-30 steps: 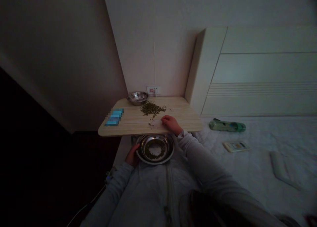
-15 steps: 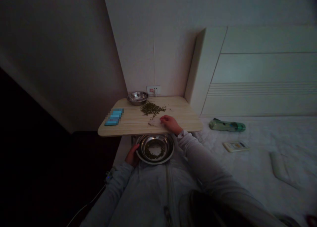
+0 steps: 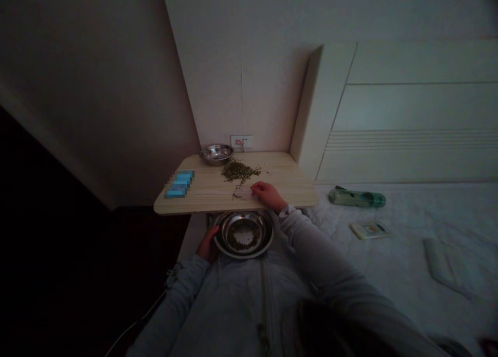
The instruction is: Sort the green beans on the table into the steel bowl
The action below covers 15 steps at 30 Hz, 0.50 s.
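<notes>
My right hand [image 3: 268, 195] rests on the pale wooden table top [image 3: 280, 183], its fingertips at a small white scrap, perhaps paper [image 3: 241, 193]. A loose heap of small green beans [image 3: 238, 171] lies just beyond, with a few strays near the scrap. Below the table edge, my left hand [image 3: 207, 244] holds the rim of a steel bowl [image 3: 244, 248] on my lap. Green beans [image 3: 241, 237] lie in that bowl. A smaller steel bowl [image 3: 216, 154] stands at the table's far edge.
A pixelated blue object [image 3: 179, 184] lies on the table's left side. A wall socket [image 3: 241, 142] sits above the far edge. To the right, a white bed [image 3: 408, 253] holds a green bottle [image 3: 357, 198], a small card [image 3: 370, 230] and a white flat item [image 3: 439, 263].
My right hand's fingertips have shifted slightly left toward the white scrap. The left hand, the lap bowl and the bean heap look unchanged.
</notes>
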Each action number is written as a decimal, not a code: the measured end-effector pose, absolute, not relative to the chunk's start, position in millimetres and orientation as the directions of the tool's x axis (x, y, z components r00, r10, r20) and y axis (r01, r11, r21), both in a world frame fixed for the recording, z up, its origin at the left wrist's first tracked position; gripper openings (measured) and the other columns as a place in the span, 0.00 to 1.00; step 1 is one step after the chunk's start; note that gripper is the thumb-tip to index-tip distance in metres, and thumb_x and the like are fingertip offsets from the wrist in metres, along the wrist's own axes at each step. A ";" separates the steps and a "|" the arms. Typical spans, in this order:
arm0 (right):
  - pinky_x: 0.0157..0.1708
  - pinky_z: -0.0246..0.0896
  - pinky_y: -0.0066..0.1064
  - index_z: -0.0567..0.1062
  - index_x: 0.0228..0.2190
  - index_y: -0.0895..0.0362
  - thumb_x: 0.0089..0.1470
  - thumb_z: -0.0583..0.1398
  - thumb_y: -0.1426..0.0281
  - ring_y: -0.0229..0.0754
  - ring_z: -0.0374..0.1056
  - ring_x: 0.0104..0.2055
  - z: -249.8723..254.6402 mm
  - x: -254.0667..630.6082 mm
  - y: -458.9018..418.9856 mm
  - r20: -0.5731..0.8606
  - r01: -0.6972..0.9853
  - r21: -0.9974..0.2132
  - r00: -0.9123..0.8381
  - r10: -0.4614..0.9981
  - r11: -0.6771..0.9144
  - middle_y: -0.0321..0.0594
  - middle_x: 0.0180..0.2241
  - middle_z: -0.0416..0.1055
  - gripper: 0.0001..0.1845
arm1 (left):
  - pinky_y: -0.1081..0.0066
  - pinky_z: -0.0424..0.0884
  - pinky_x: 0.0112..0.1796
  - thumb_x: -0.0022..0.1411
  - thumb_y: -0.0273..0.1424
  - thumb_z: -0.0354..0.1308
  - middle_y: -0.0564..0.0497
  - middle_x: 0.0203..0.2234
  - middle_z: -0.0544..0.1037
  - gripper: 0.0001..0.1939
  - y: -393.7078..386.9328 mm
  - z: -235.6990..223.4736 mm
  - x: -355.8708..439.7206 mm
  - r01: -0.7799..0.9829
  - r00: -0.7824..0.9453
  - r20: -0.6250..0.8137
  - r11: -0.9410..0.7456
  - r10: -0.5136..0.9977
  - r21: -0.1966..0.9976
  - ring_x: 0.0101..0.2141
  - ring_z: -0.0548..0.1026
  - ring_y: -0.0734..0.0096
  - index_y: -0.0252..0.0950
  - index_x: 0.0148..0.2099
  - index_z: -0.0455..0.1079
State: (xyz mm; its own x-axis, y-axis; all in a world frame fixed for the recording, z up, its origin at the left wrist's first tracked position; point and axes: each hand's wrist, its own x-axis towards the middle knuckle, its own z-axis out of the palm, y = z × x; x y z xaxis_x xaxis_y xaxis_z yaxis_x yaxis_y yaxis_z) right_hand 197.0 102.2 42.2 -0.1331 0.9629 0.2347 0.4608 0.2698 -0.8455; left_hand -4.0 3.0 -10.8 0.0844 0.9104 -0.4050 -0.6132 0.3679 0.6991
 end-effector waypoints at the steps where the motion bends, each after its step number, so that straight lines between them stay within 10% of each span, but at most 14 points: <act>1: 0.26 0.53 0.23 0.69 0.27 0.59 0.43 0.52 0.67 0.31 0.61 0.23 41.7 197.2 102.5 0.235 0.459 -0.846 -0.135 0.963 0.271 0.34 0.21 0.68 0.10 | 0.66 0.64 0.39 0.44 0.29 0.53 0.49 0.21 0.77 0.07 3.0 -10.4 -3.9 -0.617 0.083 -0.407 0.368 0.910 0.696 0.38 0.70 0.61 0.34 0.27 0.70; 15: 0.26 0.53 0.23 0.69 0.25 0.59 0.43 0.52 0.68 0.30 0.60 0.22 41.9 197.6 101.9 0.261 0.469 -0.838 -0.105 0.960 0.279 0.34 0.20 0.67 0.08 | 0.67 0.63 0.40 0.46 0.27 0.51 0.50 0.22 0.77 0.07 0.8 -4.4 -1.5 -0.638 0.075 -0.407 0.357 0.911 0.683 0.38 0.70 0.62 0.34 0.27 0.70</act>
